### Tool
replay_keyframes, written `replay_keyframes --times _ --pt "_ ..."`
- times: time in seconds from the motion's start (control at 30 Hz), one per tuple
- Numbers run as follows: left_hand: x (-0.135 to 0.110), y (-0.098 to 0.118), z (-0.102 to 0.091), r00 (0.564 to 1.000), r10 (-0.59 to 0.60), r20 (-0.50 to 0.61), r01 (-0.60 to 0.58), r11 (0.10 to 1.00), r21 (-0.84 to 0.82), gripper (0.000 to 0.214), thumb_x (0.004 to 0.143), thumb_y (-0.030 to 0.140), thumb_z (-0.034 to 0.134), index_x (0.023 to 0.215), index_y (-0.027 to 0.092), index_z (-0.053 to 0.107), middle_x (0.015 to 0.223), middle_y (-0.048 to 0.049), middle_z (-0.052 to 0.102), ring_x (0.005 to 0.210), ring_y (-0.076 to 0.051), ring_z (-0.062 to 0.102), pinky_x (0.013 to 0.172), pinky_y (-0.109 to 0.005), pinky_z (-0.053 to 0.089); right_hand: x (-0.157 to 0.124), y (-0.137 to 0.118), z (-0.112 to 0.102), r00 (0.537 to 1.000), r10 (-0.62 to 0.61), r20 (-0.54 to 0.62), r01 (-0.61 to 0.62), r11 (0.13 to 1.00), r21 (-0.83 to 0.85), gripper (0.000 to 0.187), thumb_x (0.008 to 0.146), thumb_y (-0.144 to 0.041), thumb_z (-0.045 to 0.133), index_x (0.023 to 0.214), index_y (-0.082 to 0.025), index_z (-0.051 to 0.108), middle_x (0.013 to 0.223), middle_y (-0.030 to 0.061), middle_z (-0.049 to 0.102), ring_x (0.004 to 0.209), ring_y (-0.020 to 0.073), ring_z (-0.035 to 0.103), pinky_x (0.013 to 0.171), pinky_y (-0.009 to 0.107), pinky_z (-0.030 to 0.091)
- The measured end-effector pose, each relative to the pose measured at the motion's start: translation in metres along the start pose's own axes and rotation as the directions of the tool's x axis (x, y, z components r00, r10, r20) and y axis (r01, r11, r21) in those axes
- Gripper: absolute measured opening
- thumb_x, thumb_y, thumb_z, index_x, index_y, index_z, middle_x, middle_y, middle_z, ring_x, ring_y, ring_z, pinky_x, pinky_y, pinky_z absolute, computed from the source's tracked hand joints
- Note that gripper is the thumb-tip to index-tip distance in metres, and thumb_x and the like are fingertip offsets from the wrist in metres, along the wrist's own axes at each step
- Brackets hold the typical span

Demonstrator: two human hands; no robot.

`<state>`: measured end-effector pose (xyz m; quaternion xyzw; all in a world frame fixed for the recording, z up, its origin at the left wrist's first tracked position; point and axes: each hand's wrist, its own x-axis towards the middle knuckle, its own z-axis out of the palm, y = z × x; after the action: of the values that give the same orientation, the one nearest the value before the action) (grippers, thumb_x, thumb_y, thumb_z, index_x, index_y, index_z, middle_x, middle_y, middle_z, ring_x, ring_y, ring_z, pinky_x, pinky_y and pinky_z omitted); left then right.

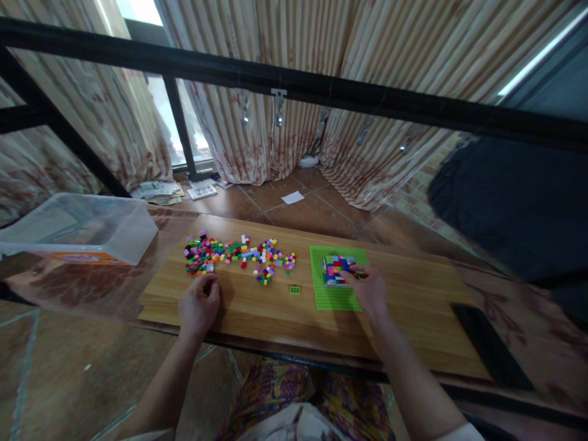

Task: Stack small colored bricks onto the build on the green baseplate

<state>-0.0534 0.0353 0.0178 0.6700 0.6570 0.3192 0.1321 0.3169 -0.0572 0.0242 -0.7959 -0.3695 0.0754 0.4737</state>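
Small coloured bricks are built into a low, box-like block (pixel 334 269) on a green baseplate (pixel 324 300). My right hand (pixel 371 290) reaches over the block's right side. Its thumb and index finger pinch at a small toy brick on top, mostly hidden by the fingers. My left hand (pixel 199 305) rests with curled fingers on the wooden board, just below the left end of a spread of loose bricks (pixel 215 252). Whatever is inside its fist is hidden. A small lime-green piece with dark round marks (pixel 294 290) lies alone left of the baseplate.
The wooden board (pixel 413 318) lies on a table with a patterned cover. A clear plastic bin (pixel 133 229) stands at the left, and a dark flat object (pixel 491 346) lies at the right. Beyond the table, a black metal bar (pixel 303 76) crosses in front of striped curtains (pixel 257 135).
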Motion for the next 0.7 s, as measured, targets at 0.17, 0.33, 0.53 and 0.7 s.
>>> replay_keyframes --times 0.17,0.33,0.53,0.7 --pt "0.000 -0.001 0.000 1.000 -0.004 -0.001 0.004 1.000 0.000 0.027 0.084 0.033 0.049 0.093 0.018 0.069 0.086 -0.0052 0.072 0.067 -0.017 0.062 0.065 -0.027 0.045 0.000 0.011 0.011 0.994 0.109 0.000 -0.108 0.983 0.151 0.033 0.058 -0.046 0.075 0.074 -0.019 0.064 0.068 0.0014 0.064 0.059 0.0167 0.058 0.060 0.032 0.046" --pt "0.000 0.000 0.001 1.000 -0.012 0.003 0.012 1.000 -0.006 0.026 0.083 0.033 0.049 0.092 0.018 0.069 0.086 -0.0056 0.072 0.069 -0.018 0.063 0.065 -0.027 0.045 -0.003 0.005 0.012 0.990 0.138 -0.014 -0.130 0.959 0.251 0.036 0.053 -0.046 0.078 0.070 -0.018 0.065 0.064 0.0004 0.064 0.058 0.0157 0.056 0.058 0.030 0.045" --pt "0.000 0.001 0.000 1.000 0.003 -0.001 -0.003 1.000 -0.005 0.026 0.084 0.032 0.049 0.091 0.018 0.069 0.087 -0.0062 0.072 0.073 -0.019 0.064 0.068 -0.028 0.047 -0.009 0.002 0.001 0.982 0.181 -0.051 -0.155 0.932 0.329 0.041 0.061 -0.052 0.075 0.079 -0.016 0.067 0.064 0.0022 0.065 0.056 0.0160 0.058 0.054 0.029 0.045" --pt "0.000 -0.001 0.001 1.000 0.026 -0.011 -0.026 0.999 -0.029 0.023 0.084 0.031 0.050 0.090 0.019 0.069 0.085 -0.0047 0.072 0.072 -0.019 0.064 0.069 -0.028 0.047 -0.017 -0.007 -0.009 0.982 0.147 -0.121 -0.099 0.937 0.336 0.038 0.072 -0.052 0.065 0.081 -0.015 0.068 0.071 0.0038 0.067 0.063 0.0161 0.059 0.060 0.029 0.046"
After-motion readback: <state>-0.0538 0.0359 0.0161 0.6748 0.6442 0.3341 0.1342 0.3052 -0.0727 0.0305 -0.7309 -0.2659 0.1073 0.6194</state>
